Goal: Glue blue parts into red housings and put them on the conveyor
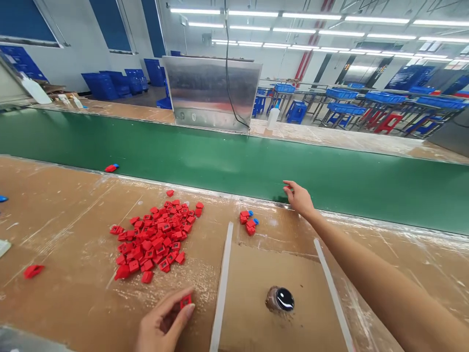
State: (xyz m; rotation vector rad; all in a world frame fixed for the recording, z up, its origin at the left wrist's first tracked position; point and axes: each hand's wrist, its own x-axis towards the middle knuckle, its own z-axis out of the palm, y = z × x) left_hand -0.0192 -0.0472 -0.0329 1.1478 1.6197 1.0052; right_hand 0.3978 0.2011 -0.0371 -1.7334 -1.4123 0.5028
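My left hand (164,320) pinches a small red plastic piece (185,301) with a square opening between thumb and forefinger, low over the near bench. Just beyond it lies a heap of similar red plastic pieces (157,239). My right hand (299,199) reaches over the near edge of the green conveyor belt (205,156). Its thumb and forefinger are slightly apart, and I make out nothing held between them. Left of that hand, a few red pieces with blue parts (250,224) rest on the bench. A small round pot of dark glossy liquid (284,299) stands on cardboard (249,278).
White tape strips (224,283) edge the cardboard. A red piece with a blue end (111,168) sits on the belt, and another red piece (33,271) lies far left. Across the belt stand a metal panel (212,93) and a white bottle (273,117).
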